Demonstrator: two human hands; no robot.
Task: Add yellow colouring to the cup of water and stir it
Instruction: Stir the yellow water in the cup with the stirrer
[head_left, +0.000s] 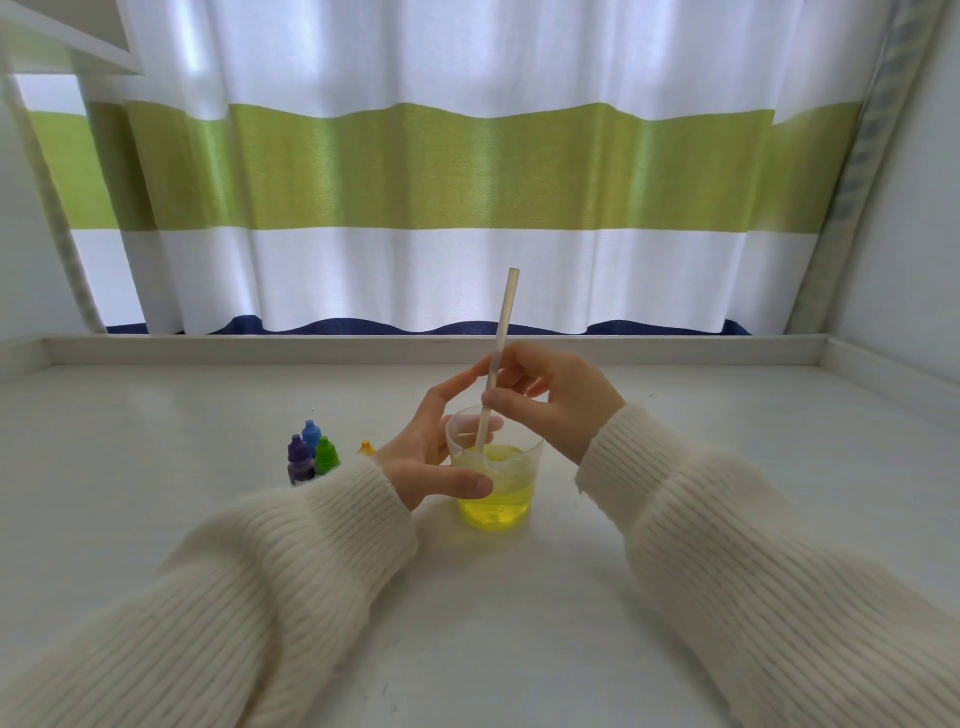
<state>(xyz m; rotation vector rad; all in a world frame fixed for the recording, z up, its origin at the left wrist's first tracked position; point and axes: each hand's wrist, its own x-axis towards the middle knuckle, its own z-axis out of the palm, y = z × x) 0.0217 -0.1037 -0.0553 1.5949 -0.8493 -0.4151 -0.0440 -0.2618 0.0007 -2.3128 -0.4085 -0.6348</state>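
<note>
Both arms are covered by the sleeves of a cream-white knitted sweater. The left sleeve (234, 587) and the right sleeve (769, 566) are of a thick, soft, slightly fuzzy yarn, worked in narrow ribs that run across each forearm. The sleeves are wide and loose, bulging into full folds along the forearms, and they narrow to a ribbed cuff at each wrist. A few loose fibres stand out along the cuff edges. The left hand (431, 452) and the right hand (550, 395) are bare, with no rings, watch or gloves, and the fingernails are short and unpainted.
</note>
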